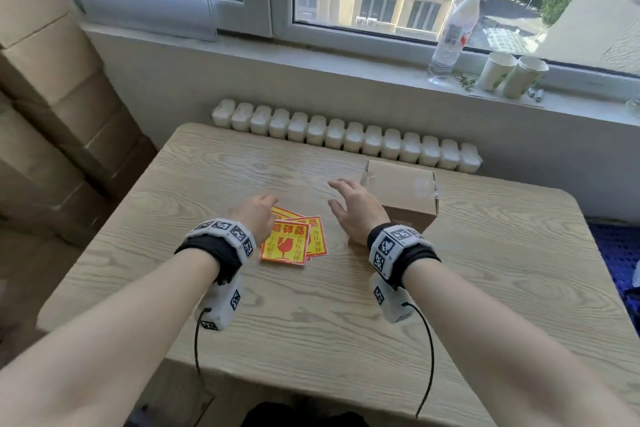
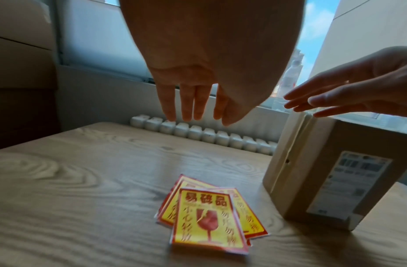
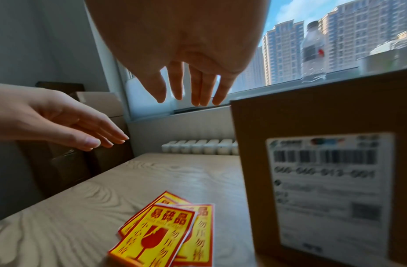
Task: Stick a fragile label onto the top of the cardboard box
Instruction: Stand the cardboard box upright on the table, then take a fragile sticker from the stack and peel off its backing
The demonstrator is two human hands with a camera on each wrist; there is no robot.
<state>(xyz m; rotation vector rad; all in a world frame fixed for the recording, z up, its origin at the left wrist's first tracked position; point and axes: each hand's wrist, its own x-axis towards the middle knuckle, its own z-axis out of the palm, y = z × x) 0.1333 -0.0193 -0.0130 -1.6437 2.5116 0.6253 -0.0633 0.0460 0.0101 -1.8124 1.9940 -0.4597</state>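
Observation:
A small stack of yellow-and-red fragile labels (image 1: 294, 241) (image 2: 207, 215) (image 3: 166, 233) lies fanned on the wooden table (image 1: 242, 305). The brown cardboard box (image 1: 401, 189) (image 2: 323, 177) (image 3: 323, 162) stands right of them, a white shipping label on its near side. My left hand (image 1: 256, 215) (image 2: 198, 101) hovers above the labels, fingers straight, holding nothing. My right hand (image 1: 349, 204) (image 3: 193, 84) hovers between the labels and the box, fingers spread and empty, not touching either.
A white radiator (image 1: 346, 135) runs behind the table. On the windowsill stand a water bottle (image 1: 453, 35) and two paper cups (image 1: 512, 74). Stacked cardboard cartons (image 1: 52, 114) fill the left side. Bare tabletop lies in front of and left of the labels.

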